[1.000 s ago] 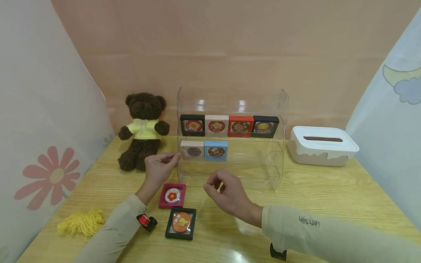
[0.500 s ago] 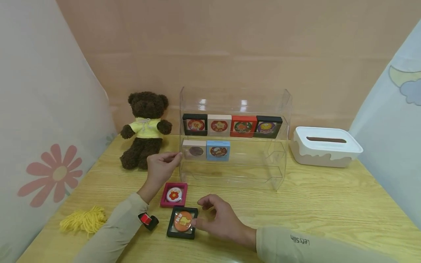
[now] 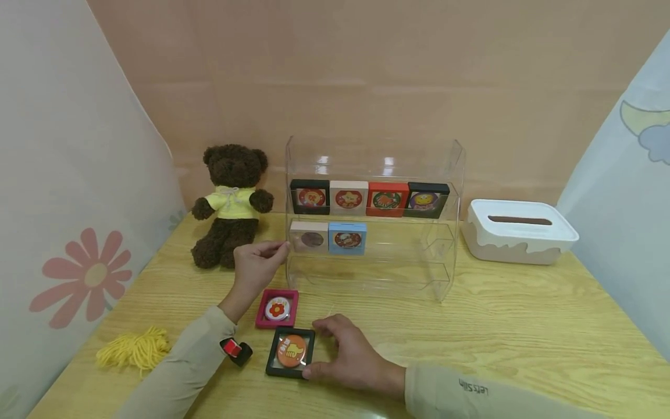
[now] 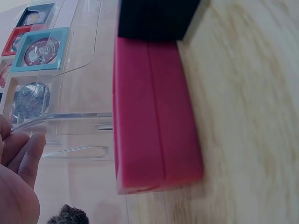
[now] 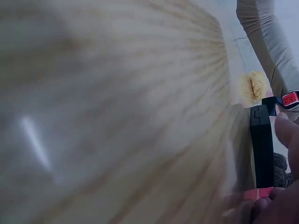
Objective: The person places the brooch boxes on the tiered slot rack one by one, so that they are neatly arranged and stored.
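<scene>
My left hand (image 3: pixel 257 266) pinches the left edge of a clear acrylic display rack (image 3: pixel 340 273). That rack holds several small framed badges. On the table in front of it lies a magenta frame (image 3: pixel 260 321) with a red-flower badge. Just nearer is a black frame (image 3: pixel 310 343) with an orange thumbs-up badge. My right hand (image 3: pixel 361 361) grips the black frame at its right side, thumb at the near corner and fingers at the far corner. In the left wrist view, the magenta frame (image 4: pixel 149 116) fills the middle. In the right wrist view, the black frame (image 5: pixel 262 149) shows edge-on beside my fingers.
A brown teddy bear (image 3: pixel 232 201) in a yellow top sits left of the rack. Yellow yarn (image 3: pixel 133 350) lies at the front left. A white tissue box (image 3: pixel 518 238) stands to the right. Patterned curtains flank the wooden table (image 3: pixel 523 337).
My right hand has come down from in front of the rack to the black frame, its thumb sliding to the near corner. My left hand stays on the rack's edge.
</scene>
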{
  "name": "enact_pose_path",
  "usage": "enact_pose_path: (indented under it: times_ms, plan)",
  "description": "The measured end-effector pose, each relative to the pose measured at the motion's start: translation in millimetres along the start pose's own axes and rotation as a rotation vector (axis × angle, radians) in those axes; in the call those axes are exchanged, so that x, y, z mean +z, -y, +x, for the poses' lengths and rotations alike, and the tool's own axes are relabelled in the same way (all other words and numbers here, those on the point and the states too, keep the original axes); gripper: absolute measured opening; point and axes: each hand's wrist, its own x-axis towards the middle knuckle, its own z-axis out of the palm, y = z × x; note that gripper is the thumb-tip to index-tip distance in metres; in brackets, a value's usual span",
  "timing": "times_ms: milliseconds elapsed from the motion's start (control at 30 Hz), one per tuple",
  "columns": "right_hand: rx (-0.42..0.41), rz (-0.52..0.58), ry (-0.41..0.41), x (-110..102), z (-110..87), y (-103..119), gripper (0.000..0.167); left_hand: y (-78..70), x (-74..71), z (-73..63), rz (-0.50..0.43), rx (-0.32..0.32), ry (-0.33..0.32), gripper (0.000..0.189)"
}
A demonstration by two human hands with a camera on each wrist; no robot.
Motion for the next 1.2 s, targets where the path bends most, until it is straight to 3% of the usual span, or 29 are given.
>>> enact_pose_path:
  times_ms: [167, 467, 800, 1200]
  plan:
    - [-0.029, -0.085, -0.007, 1.4, 2.7, -1.2, 0.067, -0.3, -1.0, 0.4, -0.014, -0.017, 0.015, 0.009]
    - [-0.015, -0.084, 0.012, -1.8, 3.8, -0.2, 0.061, 3.3, -3.3, 1.5, -0.035, -0.059, 0.046, 0.009]
    - [0.023, -0.009, 0.059, -8.9, 4.9, 3.1, 0.053, 5.3, -4.3, 1.6, -0.053, -0.063, 0.054, 0.009]
    - [0.003, 0.132, -0.015, -17.1, -4.6, 3.0, 0.024, 2.8, -4.9, 1.5, -0.054, -0.074, 0.055, 0.009]
